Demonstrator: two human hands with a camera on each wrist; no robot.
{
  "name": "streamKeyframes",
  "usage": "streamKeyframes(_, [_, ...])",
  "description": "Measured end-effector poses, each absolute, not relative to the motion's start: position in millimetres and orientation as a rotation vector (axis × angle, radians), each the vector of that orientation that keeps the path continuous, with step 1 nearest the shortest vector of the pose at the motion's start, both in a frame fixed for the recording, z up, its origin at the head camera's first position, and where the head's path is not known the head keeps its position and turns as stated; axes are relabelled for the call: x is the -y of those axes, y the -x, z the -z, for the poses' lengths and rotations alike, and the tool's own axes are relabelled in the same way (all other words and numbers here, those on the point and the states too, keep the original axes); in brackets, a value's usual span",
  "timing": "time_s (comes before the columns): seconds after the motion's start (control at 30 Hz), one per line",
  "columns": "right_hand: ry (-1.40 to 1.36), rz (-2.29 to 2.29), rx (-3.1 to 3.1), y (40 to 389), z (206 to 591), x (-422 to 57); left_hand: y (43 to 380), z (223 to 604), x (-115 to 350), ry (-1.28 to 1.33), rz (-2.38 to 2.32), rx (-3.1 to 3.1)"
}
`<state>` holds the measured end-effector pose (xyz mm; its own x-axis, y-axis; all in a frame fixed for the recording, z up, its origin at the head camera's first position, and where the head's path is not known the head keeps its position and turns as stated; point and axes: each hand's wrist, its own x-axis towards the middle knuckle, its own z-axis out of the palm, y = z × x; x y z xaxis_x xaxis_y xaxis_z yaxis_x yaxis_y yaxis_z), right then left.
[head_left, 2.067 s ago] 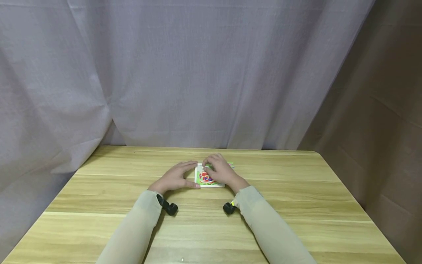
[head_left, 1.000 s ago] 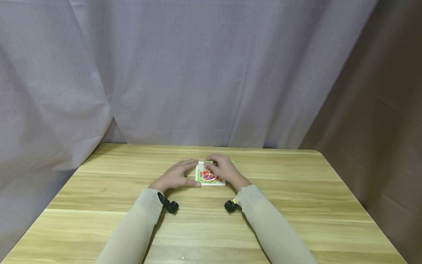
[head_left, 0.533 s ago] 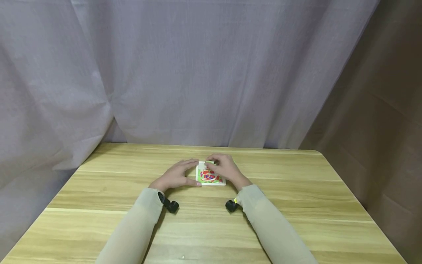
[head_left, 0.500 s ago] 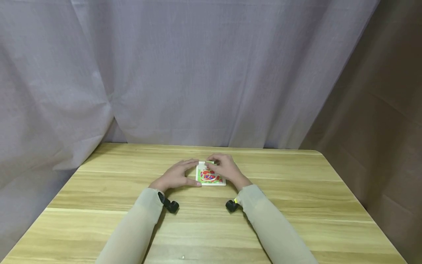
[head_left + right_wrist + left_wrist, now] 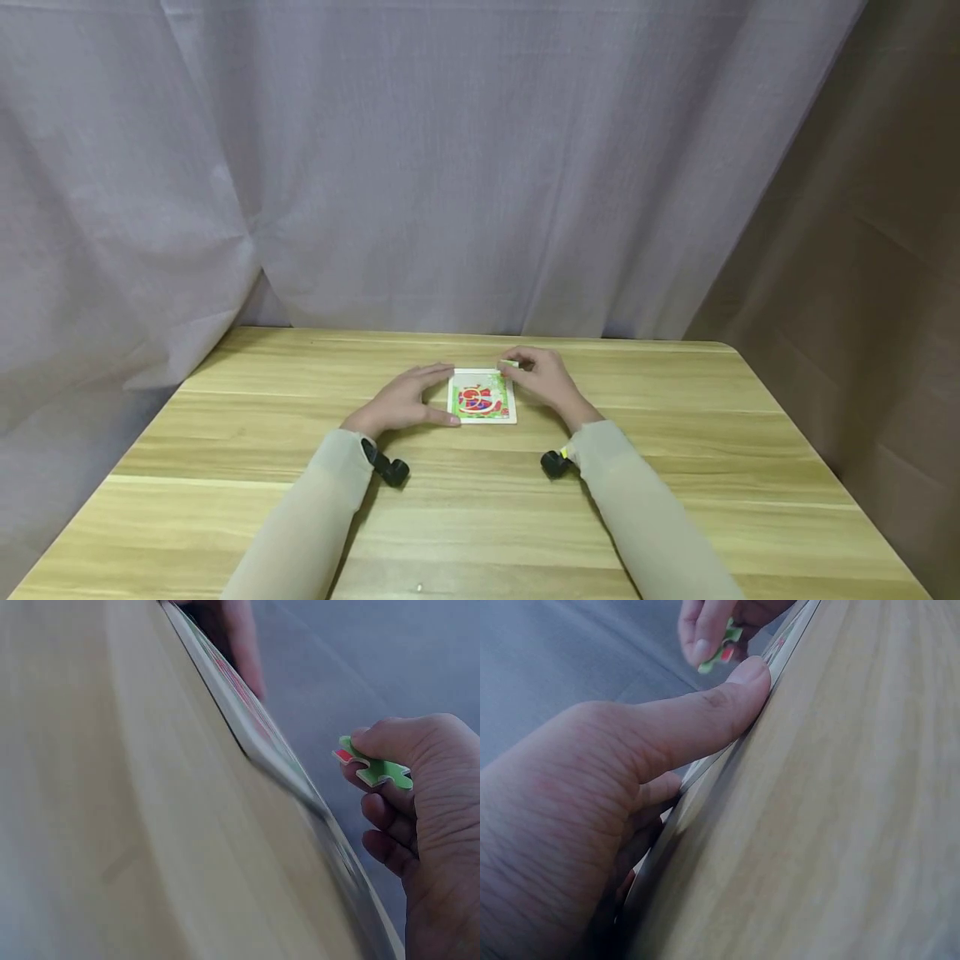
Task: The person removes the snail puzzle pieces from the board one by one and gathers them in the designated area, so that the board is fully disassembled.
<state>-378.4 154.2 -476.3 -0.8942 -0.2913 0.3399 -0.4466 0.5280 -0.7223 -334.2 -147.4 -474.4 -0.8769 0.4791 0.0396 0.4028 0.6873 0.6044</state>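
A small jigsaw puzzle in a white tray (image 5: 486, 421) lies flat on the table, its picture red, green and white with a pale patch toward the far left. My left hand (image 5: 405, 400) spans the tray's left side, thumb and fingers stretched out; the thumb rests at the near-left corner and the fingertips at the far-left one. Just past the far-right corner, my right hand (image 5: 546, 377) pinches a green jigsaw piece (image 5: 382, 771) with a red tip between thumb and forefinger. In the right wrist view this piece is held up off the tray, its other fingers curled beneath.
The wooden table (image 5: 450, 517) stretches around the tray on every side. A grey curtain (image 5: 420, 167) hangs right behind its far edge. Black wrist cameras (image 5: 555, 464) sit at both sleeve cuffs.
My right hand has moved right from over the puzzle to its far-right corner with the piece, uncovering more of the picture. My left hand has stayed at the tray's left side.
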Motion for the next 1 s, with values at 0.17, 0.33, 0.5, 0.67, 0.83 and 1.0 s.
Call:
streamKeyframes(0.17, [-0.521, -1.305, 2.613, 382, 475, -190, 334, 474, 147, -0.731, -0.968, -2.767])
streamKeyframes(0.33, [-0.407, -1.269, 2.641, 387, 479, -221, 334, 474, 148, -0.734, -0.973, -2.768])
streamKeyframes(0.5, [-0.393, -1.212, 2.676, 390, 482, -234, 334, 477, 150, -0.739, -0.976, -2.768])
streamKeyframes(0.67, [-0.424, -1.207, 2.709, 390, 484, -235, 332, 478, 150, -0.727, -0.971, -2.763])
streamKeyframes(0.83, [-0.455, -1.142, 2.741, 390, 483, -235, 333, 477, 149, -0.733, -0.956, -2.768])
streamKeyframes(1.0, [-0.475, -1.098, 2.752, 391, 482, -235, 334, 476, 149, -0.735, -0.954, -2.771])
